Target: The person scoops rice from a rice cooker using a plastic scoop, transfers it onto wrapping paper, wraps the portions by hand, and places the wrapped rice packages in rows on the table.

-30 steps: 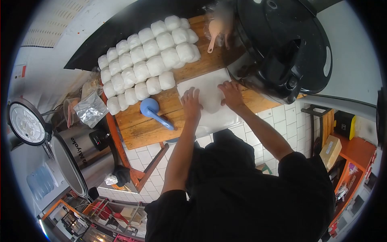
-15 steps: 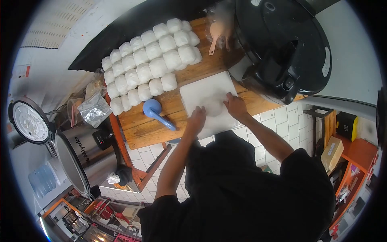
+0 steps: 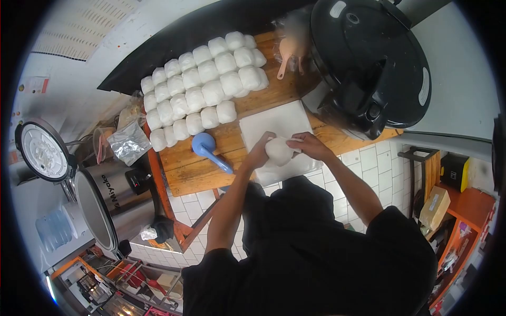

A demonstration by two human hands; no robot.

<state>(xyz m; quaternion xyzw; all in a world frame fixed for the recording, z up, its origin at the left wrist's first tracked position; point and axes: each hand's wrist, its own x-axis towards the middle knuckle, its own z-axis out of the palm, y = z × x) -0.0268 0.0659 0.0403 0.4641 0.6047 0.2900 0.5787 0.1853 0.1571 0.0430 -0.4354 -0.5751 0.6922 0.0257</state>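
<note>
A rounded white rice portion (image 3: 278, 152) sits on a stack of white paper sheets (image 3: 274, 118) at the table's near edge, with a sheet partly gathered around it. Curled against its left side is my left hand (image 3: 259, 151), closed on the sheet and the rice. My right hand (image 3: 310, 146) pinches the raised wrapping paper on the right side. Just left of the stack lies a blue rice scoop (image 3: 204, 143), its handle pointing towards me. Beyond it, many similar white wrapped bundles (image 3: 197, 95) stand in packed rows, some stacked.
A large black rice cooker (image 3: 379, 58) stands close on the right, beside pinkish scoops (image 3: 285, 55). To the left is an open silver Miyako cooker (image 3: 113, 195), with a foil-like packet (image 3: 129, 142) near the edge of the wooden table (image 3: 184, 176).
The paper that lay flat around the rice is now lifted around it. Both hands have closed in, the right gripping a raised edge. The view has shifted slightly.
</note>
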